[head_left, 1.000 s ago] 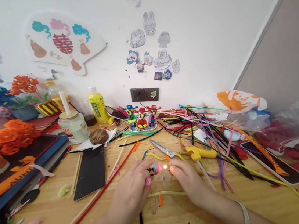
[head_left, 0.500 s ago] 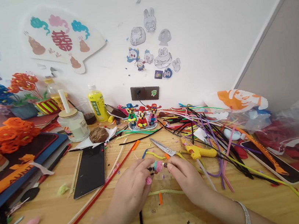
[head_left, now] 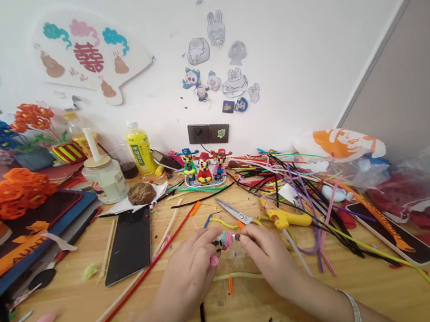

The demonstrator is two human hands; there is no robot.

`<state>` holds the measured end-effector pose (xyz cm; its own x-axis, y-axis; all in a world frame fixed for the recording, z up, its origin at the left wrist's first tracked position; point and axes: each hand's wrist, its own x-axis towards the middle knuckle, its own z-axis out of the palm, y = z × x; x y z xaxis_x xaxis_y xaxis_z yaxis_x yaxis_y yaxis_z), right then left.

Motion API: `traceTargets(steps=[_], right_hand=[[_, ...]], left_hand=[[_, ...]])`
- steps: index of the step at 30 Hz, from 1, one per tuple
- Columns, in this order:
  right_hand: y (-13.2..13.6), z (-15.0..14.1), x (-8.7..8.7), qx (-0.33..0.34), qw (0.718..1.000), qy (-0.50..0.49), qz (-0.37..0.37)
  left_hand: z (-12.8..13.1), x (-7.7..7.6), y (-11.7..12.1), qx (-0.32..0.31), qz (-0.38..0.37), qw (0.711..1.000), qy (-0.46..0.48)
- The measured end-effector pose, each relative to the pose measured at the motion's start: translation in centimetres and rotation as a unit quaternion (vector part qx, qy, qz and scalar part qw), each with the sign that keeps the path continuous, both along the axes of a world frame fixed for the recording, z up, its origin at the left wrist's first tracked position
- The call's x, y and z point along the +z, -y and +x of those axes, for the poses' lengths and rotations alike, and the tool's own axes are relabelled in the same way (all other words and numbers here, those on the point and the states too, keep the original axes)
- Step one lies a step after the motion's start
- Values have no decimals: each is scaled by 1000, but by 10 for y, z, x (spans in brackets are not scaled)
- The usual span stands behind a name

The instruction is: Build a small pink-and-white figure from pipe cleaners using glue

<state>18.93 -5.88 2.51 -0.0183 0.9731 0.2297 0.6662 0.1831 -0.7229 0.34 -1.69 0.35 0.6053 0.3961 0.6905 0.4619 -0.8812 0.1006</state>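
Between my two hands, just above the table, is a small pink and turquoise figure (head_left: pixel 227 239) with black spots. My left hand (head_left: pixel 196 257) wraps round its left part, which my fingers mostly hide; a pink bit pokes out below them. The fingertips of my right hand (head_left: pixel 263 250) pinch its right end at a small dark piece that I cannot make out. Just beyond my hands lie scissors (head_left: pixel 238 213) with yellow handles. A yellow glue gun (head_left: pixel 287 217) rests to the right. Below the hands a pale green pipe cleaner (head_left: pixel 239 275) lies on the wood.
Three colourful figures (head_left: pixel 203 170) stand on a small base by the wall. Many loose pipe cleaners (head_left: pixel 281 173) are heaped at the back right. A black phone (head_left: pixel 129 247), a glass jar (head_left: pixel 106 181) and a yellow bottle (head_left: pixel 140 147) stand or lie left. Another phone (head_left: pixel 395 234) lies right.
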Motion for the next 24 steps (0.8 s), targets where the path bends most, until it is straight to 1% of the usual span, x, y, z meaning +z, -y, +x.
traceTargets(steps=[3, 7, 12, 14, 17, 20, 22, 24], right_hand=[[0, 0, 0, 1, 1000, 12, 4], [0, -1, 0, 22, 1000, 17, 8], [0, 0, 2, 2, 1000, 19, 13], [-1, 3, 4, 6, 999, 35, 11], [-3, 9, 7, 14, 997, 74, 3], [-5, 10, 7, 44, 989, 139, 3], [-6, 8, 5, 87, 983, 160, 0], [-9, 9, 6, 121, 980, 159, 4]], left_hand=[[0, 1, 1, 4, -4, 1000, 3], [-1, 2, 2, 9, -17, 1000, 9], [0, 1, 3, 19, -17, 1000, 17], [1, 1, 3, 28, -33, 999, 31], [1, 1, 3, 61, -92, 991, 80], [2, 1, 2, 91, -169, 972, 138], [4, 2, 0, 85, -229, 952, 183], [7, 3, -2, 61, -288, 926, 237]])
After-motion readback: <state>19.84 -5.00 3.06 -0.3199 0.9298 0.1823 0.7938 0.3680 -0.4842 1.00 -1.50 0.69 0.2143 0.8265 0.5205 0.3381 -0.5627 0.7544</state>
